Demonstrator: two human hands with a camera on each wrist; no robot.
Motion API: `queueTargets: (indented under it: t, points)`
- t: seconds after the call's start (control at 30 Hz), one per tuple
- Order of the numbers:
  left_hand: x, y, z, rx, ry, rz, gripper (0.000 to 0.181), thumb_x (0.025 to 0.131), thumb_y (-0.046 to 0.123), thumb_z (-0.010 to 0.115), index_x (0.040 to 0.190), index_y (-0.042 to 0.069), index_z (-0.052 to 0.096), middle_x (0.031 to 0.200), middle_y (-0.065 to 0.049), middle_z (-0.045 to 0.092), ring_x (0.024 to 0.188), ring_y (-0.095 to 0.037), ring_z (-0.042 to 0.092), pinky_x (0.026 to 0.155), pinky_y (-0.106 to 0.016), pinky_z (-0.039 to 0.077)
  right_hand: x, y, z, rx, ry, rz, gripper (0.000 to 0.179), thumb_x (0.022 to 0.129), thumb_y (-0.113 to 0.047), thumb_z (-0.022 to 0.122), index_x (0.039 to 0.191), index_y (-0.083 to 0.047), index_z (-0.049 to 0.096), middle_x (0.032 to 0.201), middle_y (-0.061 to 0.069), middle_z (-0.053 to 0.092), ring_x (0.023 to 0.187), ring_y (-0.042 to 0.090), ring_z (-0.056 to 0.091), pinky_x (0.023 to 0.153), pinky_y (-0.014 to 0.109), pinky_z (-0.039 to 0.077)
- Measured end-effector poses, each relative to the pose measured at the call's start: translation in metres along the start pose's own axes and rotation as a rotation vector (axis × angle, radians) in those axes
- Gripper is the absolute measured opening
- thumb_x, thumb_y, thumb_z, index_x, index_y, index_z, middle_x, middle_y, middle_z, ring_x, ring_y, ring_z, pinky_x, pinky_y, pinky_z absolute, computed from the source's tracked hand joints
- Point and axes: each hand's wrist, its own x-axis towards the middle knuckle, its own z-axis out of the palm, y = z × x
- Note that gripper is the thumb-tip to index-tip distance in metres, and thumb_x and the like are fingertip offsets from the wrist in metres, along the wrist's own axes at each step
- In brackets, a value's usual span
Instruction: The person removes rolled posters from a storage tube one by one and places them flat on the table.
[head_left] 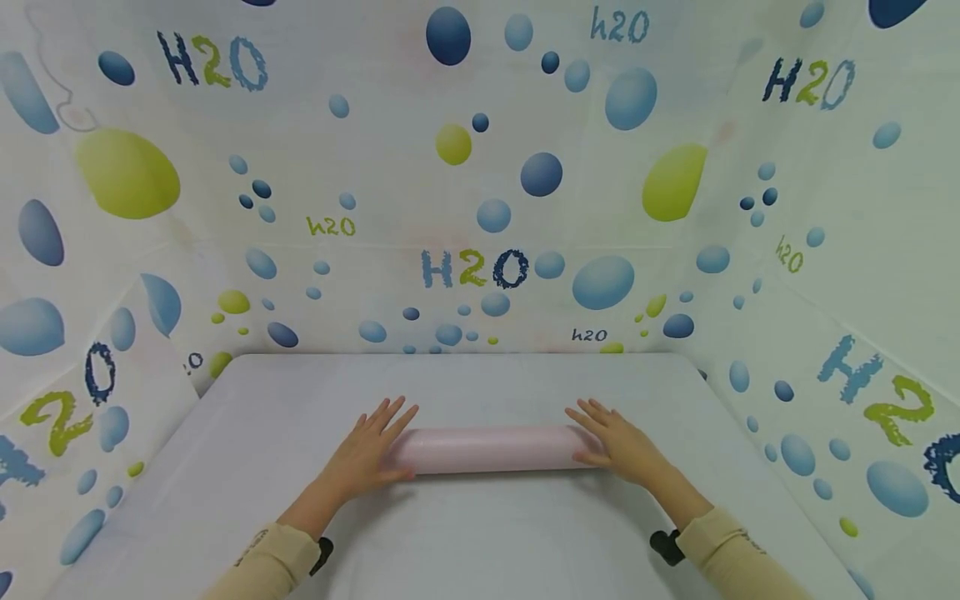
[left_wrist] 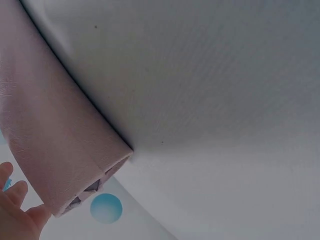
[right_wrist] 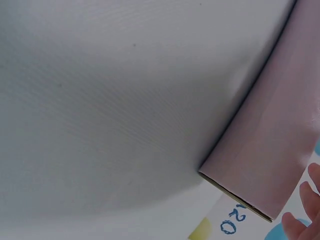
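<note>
A pink roll (head_left: 495, 450) lies crosswise on the white table in the head view. My left hand (head_left: 363, 454) is at its left end, fingers spread and fairly straight, thumb along the near side. At the opposite end, my right hand (head_left: 626, 446) touches the roll with extended fingers, its thumb over the near edge. The left wrist view shows the roll's (left_wrist: 60, 120) open end with creased material tucked inside, fingertips (left_wrist: 37, 216) beside it. In the right wrist view a thin brownish edge lines the roll's (right_wrist: 270, 140) other end, near the fingers (right_wrist: 309, 197).
The white table (head_left: 480, 533) runs back to a wall covering (head_left: 390, 167) printed with blue and green drops and H2O lettering. Similar covering rises on the left and right. Dark pieces (head_left: 666, 547) show at both sleeve cuffs.
</note>
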Motion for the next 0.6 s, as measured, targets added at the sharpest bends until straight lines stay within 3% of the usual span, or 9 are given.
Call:
queueTargets:
  t: [0.6]
  points:
    - [-0.004, 0.001, 0.006, -0.014, -0.01, -0.012, 0.089, 0.07, 0.043, 0.075, 0.14, 0.007, 0.035, 0.143, -0.021, 0.031, 0.129, -0.042, 0.028, 0.096, -0.06, 0.03, -0.005, 0.001, 0.011, -0.045, 0.029, -0.068, 0.066, 0.082, -0.045, 0.063, 0.137, -0.015, 0.043, 0.138, 0.016, 0.041, 0.127, 0.034, 0.036, 0.099, 0.053, 0.031]
